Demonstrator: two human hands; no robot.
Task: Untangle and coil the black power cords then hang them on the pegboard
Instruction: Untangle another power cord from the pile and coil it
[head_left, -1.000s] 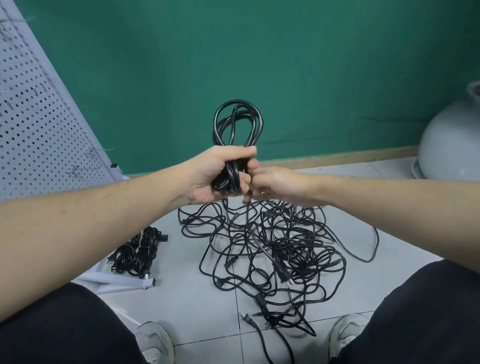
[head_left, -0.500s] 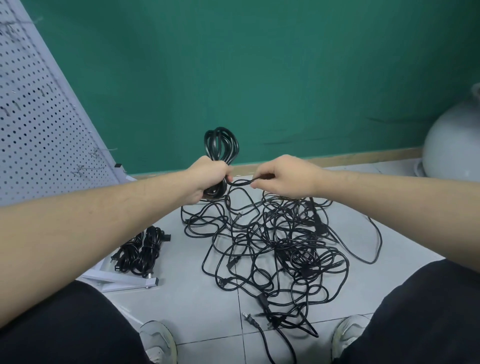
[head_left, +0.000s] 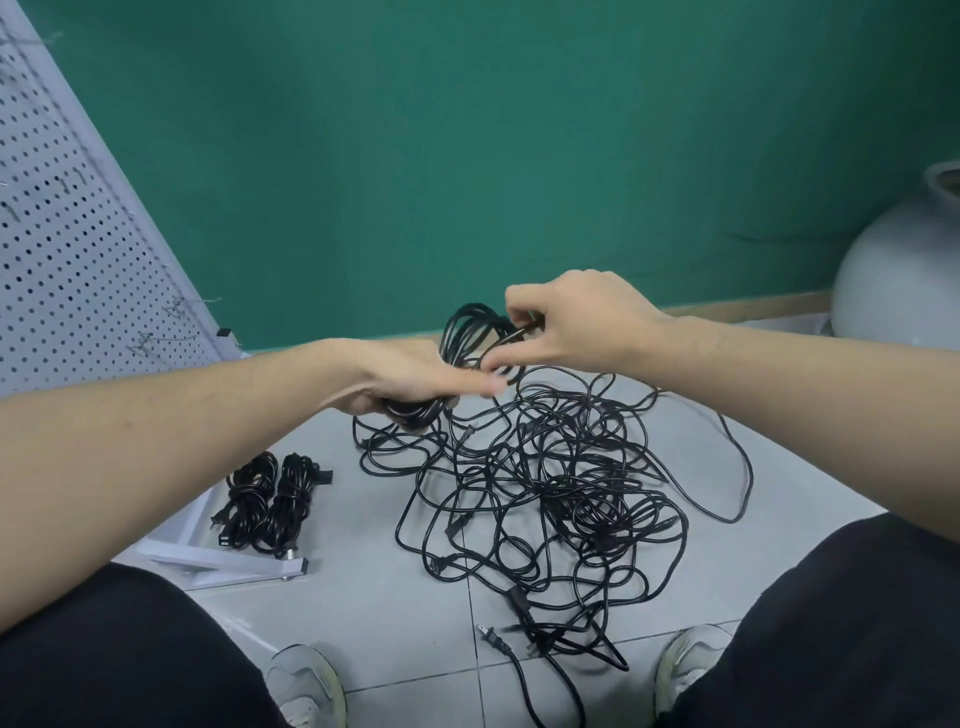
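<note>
The pegboard (head_left: 67, 234) at the left is seen leaning, with no cords hung on it yet. A large tangle of black cords (head_left: 550, 483) is spread over the floor (head_left: 363, 613), so most of the work is judged to remain. Two finished bundles (head_left: 270, 499) are laid near the board's foot (neither hung). A partly wound coil (head_left: 462, 343) is gripped in the left hand (head_left: 415, 376), while its loose strand is pinched by the right hand (head_left: 576, 325).
</note>
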